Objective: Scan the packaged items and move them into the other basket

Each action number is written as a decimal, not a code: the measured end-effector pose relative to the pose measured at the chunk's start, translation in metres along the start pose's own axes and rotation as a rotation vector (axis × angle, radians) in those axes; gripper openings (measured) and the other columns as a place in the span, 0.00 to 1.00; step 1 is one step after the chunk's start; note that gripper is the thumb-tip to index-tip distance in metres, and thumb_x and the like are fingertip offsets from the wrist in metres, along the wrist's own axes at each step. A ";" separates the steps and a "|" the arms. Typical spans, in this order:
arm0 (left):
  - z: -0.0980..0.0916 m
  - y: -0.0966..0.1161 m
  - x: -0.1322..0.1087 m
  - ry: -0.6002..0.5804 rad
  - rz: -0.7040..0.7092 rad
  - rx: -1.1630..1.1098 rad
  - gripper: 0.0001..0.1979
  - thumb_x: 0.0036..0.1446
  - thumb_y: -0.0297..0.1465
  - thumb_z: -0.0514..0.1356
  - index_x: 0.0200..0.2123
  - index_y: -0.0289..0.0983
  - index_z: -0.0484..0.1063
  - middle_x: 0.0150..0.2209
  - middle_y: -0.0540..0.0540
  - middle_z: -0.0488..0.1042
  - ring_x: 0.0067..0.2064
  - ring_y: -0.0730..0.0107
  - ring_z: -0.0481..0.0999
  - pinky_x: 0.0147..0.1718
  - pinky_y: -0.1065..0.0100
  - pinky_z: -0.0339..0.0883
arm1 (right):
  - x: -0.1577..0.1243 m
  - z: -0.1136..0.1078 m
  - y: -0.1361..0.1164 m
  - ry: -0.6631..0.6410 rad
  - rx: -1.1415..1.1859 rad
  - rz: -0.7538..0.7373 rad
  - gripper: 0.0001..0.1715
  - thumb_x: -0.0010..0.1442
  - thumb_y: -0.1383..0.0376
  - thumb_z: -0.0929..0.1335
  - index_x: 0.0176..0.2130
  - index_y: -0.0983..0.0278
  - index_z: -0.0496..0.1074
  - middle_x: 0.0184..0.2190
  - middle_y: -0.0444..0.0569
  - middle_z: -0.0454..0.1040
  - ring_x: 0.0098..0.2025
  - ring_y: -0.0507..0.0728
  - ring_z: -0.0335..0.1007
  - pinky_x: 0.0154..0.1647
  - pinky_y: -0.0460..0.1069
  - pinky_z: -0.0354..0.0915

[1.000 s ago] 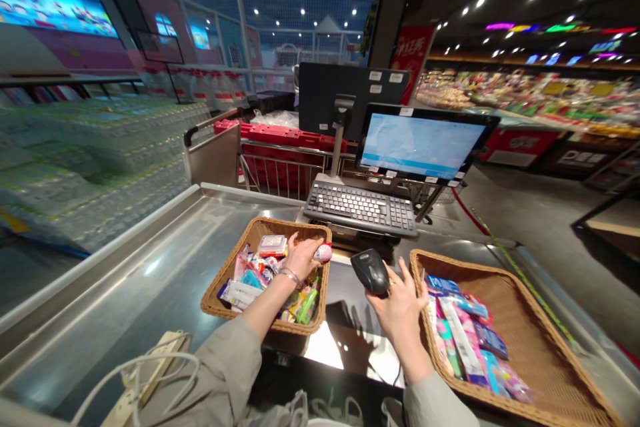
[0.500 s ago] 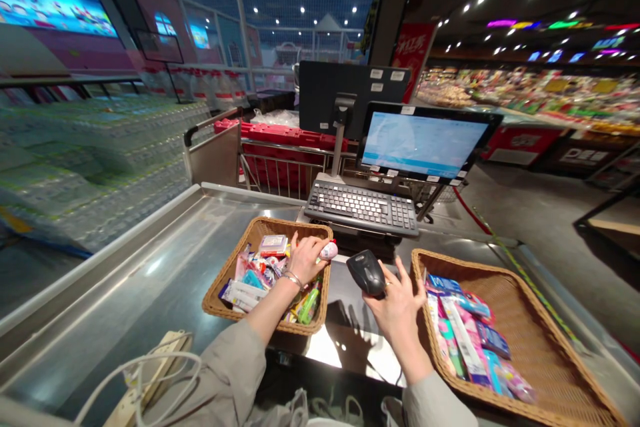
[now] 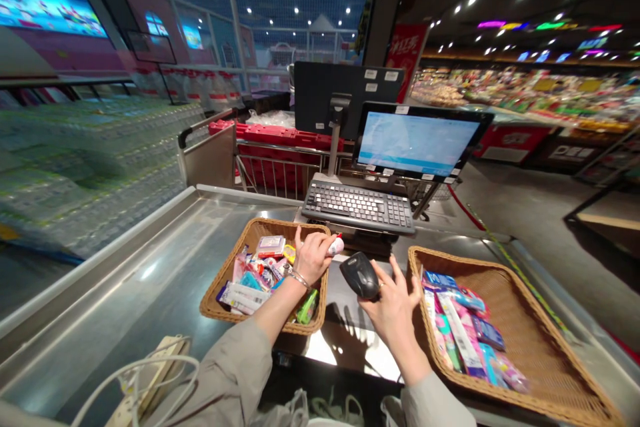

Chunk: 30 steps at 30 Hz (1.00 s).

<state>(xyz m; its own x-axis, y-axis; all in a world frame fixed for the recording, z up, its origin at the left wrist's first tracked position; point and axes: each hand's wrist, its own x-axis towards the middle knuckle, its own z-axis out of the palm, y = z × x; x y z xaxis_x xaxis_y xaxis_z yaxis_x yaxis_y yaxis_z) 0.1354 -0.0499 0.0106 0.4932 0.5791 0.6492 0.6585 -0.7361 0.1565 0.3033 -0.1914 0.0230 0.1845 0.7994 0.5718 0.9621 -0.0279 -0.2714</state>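
My left hand [image 3: 313, 255] is closed on a small white-and-pink bottle [image 3: 335, 245] with a red top, above the right rim of the left wicker basket [image 3: 210, 287]. That basket holds several small packaged goods, among them a green pack [image 3: 307, 307] and a long white pack [image 3: 244, 296]. My right hand [image 3: 395, 303] grips a black barcode scanner [image 3: 360, 275], its head pointing toward the bottle. To the right of this hand stands the right wicker basket [image 3: 545, 320], with several packs in its left part, including a long white one [image 3: 463, 337].
Behind the baskets are a keyboard [image 3: 357, 205], a lit screen [image 3: 417, 141] and a dark monitor back [image 3: 320, 97]. A power strip [image 3: 145, 383] with white cables lies on the metal counter [image 3: 165, 267] at front left. A shopping cart [image 3: 275, 170] stands beyond.
My left hand has moved slightly right with the bottle, nearer the scanner. The scanner has shifted slightly left in my right hand. The whole view has shifted a little.
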 end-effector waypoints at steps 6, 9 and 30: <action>0.000 0.004 0.003 0.021 0.022 -0.001 0.23 0.53 0.29 0.60 0.55 0.42 0.68 0.44 0.45 0.76 0.48 0.58 0.73 0.64 0.39 0.29 | 0.000 -0.005 -0.003 0.009 0.015 0.005 0.09 0.49 0.65 0.68 0.34 0.58 0.75 0.50 0.45 0.75 0.65 0.66 0.53 0.62 0.68 0.36; 0.002 0.005 0.003 0.020 0.024 -0.003 0.23 0.54 0.30 0.60 0.55 0.42 0.68 0.44 0.45 0.76 0.48 0.58 0.73 0.64 0.39 0.29 | -0.001 -0.008 -0.004 0.011 0.016 0.009 0.09 0.49 0.65 0.67 0.34 0.58 0.75 0.50 0.47 0.75 0.65 0.66 0.52 0.62 0.68 0.37; 0.009 0.019 0.015 -0.002 0.059 -0.055 0.24 0.56 0.33 0.59 0.57 0.42 0.66 0.44 0.45 0.76 0.47 0.58 0.72 0.64 0.40 0.30 | -0.004 -0.020 0.001 0.010 0.025 0.043 0.12 0.48 0.66 0.67 0.34 0.56 0.77 0.50 0.44 0.75 0.64 0.67 0.53 0.61 0.69 0.36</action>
<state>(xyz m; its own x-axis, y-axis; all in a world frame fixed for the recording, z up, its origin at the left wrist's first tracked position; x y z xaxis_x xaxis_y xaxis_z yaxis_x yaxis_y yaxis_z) 0.1607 -0.0521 0.0170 0.5310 0.5348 0.6573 0.5959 -0.7872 0.1590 0.3077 -0.2062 0.0362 0.2280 0.7919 0.5664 0.9479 -0.0476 -0.3150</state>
